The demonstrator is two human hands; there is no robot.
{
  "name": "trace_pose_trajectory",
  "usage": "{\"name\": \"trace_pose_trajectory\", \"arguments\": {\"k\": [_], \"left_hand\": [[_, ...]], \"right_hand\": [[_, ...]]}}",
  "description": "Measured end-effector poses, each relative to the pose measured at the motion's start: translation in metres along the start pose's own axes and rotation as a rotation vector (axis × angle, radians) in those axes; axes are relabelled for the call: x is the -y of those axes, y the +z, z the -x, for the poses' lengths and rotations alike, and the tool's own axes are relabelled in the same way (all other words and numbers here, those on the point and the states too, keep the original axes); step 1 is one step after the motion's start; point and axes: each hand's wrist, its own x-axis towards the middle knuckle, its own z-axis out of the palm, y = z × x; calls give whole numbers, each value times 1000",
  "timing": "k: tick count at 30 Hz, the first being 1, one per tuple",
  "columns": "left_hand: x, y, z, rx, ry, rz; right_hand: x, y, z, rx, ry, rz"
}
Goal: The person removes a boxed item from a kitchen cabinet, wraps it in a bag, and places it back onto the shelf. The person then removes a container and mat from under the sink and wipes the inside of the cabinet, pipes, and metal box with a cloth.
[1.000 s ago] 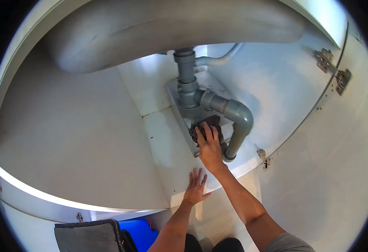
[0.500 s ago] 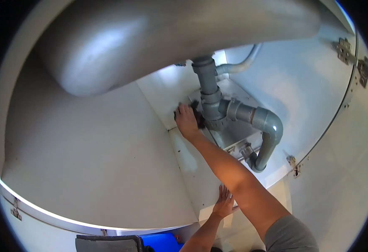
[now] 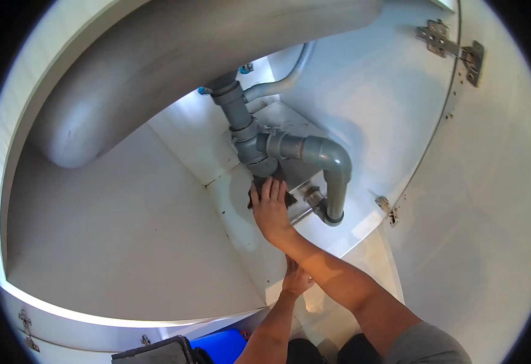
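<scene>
My right hand (image 3: 271, 211) presses a dark cloth (image 3: 291, 199) against the cabinet floor (image 3: 235, 221), just below the grey drain pipe (image 3: 257, 151). Its fingers lie over the cloth, which shows on both sides of them. Lower down, my left hand (image 3: 296, 280) rests at the cabinet's front edge with its fingers stretched out and nothing visible in it. The right forearm crosses in front and hides part of that hand.
Overhead hangs a steel sink basin (image 3: 150, 79). A grey pipe elbow (image 3: 335, 161) drops to a metal fitting (image 3: 314, 197) on the right. An open door (image 3: 459, 218) hangs on hinges (image 3: 450, 48). A blue object (image 3: 226, 344) sits outside, below.
My right hand has brought the cloth from beside the back left of the pipe toward me, to its front. My left hand stays at the edge. The whole view has shifted.
</scene>
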Motion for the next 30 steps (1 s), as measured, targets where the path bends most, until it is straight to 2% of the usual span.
{"name": "trace_pose_trajectory", "arguments": {"k": [1, 3, 5, 7, 9, 11, 12, 14, 18, 21, 23, 25, 26, 28, 30], "left_hand": [[-1, -2, -1, -33, -2, 3], [-6, -9, -8, -68, 16, 0], [-18, -36, -10, -152, -5, 18], [-22, -40, -12, -154, 11, -7], [-23, -40, -13, -126, 7, -32], [-26, -45, -15, -57, -17, -31], [-25, -46, -15, -50, -1, -53], [-24, -45, -15, -61, 8, -3], [-25, -45, -17, -59, 14, -40], [-24, -45, -18, -75, 27, -34], [-25, -45, -20, -83, 24, -54], [-25, -43, -20, -61, -5, -63], [-26, -45, -20, -58, -11, -77], [-27, -49, -22, -33, -28, -75], [-27, -52, -21, 0, -49, -70]], "right_hand": [[-10, -8, 18, -108, -23, -53], [-37, -27, 49, -57, 4, -553], [-79, -42, 81, 195, 185, -941], [-128, -79, 93, -27, 211, -1157], [-164, -117, 82, 7, 311, -1266], [-186, -133, 56, -98, 224, -982], [-202, -148, 39, 116, 240, -939], [-238, -146, -4, 304, 100, -900], [-238, -64, -134, -53, -4, -699], [-175, 8, -226, -87, -10, -872], [-131, 72, -256, -8, -409, -644], [-88, 120, -274, 362, -953, -447], [-79, 135, -270, 356, -956, -453], [-81, 123, -243, 331, -408, -546], [-95, 104, -246, 372, -353, -401]]}}
